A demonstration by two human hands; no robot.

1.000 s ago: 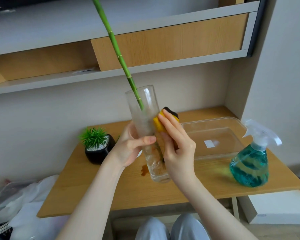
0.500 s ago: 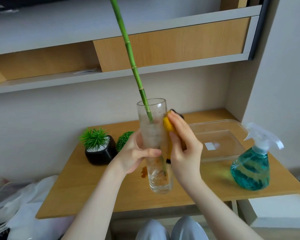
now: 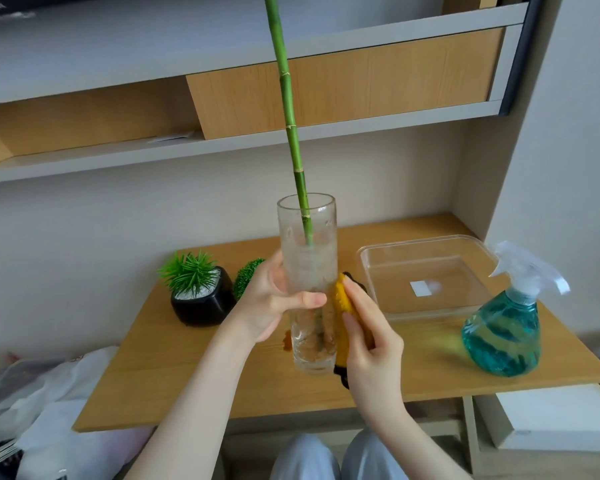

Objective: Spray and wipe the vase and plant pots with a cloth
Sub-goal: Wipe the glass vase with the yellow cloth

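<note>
Your tall clear glass vase [image 3: 308, 271] stands nearly upright above the table's near middle, cloudy-walled, with a green bamboo stalk [image 3: 288, 109] leaning left out of its mouth. A yellow cloth [image 3: 343, 301] with dark edging lies against its right side. Two plant pots sit far left: a glossy black one [image 3: 205, 304] and a round green tuft [image 3: 248, 277].

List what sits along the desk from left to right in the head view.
Black plant pot → round green plant → glass vase → yellow cloth → clear plastic tray → spray bottle.
</note>
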